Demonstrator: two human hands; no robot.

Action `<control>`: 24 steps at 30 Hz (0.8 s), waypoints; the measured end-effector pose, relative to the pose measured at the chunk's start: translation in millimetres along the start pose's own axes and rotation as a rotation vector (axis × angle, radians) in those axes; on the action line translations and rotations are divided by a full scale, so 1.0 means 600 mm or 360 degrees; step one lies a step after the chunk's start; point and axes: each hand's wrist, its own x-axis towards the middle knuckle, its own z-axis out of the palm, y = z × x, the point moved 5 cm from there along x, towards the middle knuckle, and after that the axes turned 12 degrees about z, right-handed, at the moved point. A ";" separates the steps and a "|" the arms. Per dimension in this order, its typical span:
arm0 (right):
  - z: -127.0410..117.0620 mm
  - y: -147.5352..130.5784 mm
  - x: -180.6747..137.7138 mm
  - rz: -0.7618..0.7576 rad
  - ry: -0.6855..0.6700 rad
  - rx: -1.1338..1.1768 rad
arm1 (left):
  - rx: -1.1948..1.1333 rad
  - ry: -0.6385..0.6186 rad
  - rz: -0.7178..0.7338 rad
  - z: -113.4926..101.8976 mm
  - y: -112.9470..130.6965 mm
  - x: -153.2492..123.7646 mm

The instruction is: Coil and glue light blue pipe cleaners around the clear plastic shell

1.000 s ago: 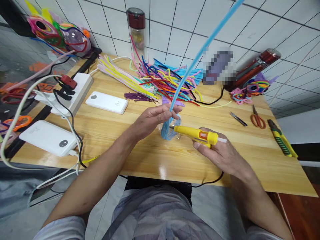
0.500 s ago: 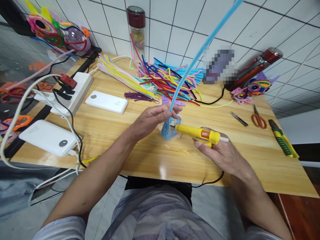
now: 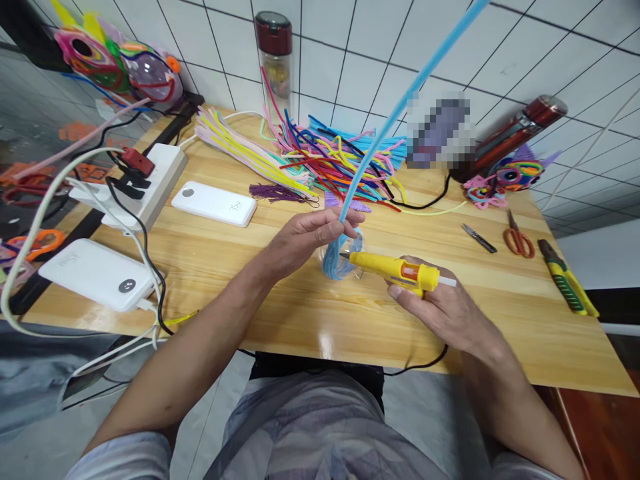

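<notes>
Between the thumb and fingers of my left hand [image 3: 313, 237] is a light blue pipe cleaner [image 3: 385, 139], its long free end rising to the upper right. Below those fingers, more blue pipe cleaner is wound around a clear round piece [image 3: 354, 248], partly hidden by the hand. My right hand [image 3: 440, 303] is wrapped around a yellow hot glue gun [image 3: 385, 263], with a white glue stick [image 3: 447, 281] poking out of its back. The gun's nozzle points left and is at the blue winding; I cannot tell whether it touches.
Behind my hands lies a pile of coloured pipe cleaners [image 3: 340, 160]. Pliers [image 3: 563, 277], scissors [image 3: 517, 235] and snips [image 3: 479, 238] lie to the right. Power banks [image 3: 214, 204] and a power strip [image 3: 150, 193] with loose cables take up the left. A bottle [image 3: 274, 63] stands at the wall.
</notes>
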 end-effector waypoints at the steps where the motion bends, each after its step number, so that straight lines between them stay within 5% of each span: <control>1: 0.000 0.001 0.000 0.0011 -0.0001 0.0002 | 0.0000 -0.0002 0.0000 0.000 0.000 0.000; 24: -0.004 0.015 -0.001 0.0045 0.0015 -0.0074 | -0.0016 -0.0014 0.0012 0.001 0.001 0.000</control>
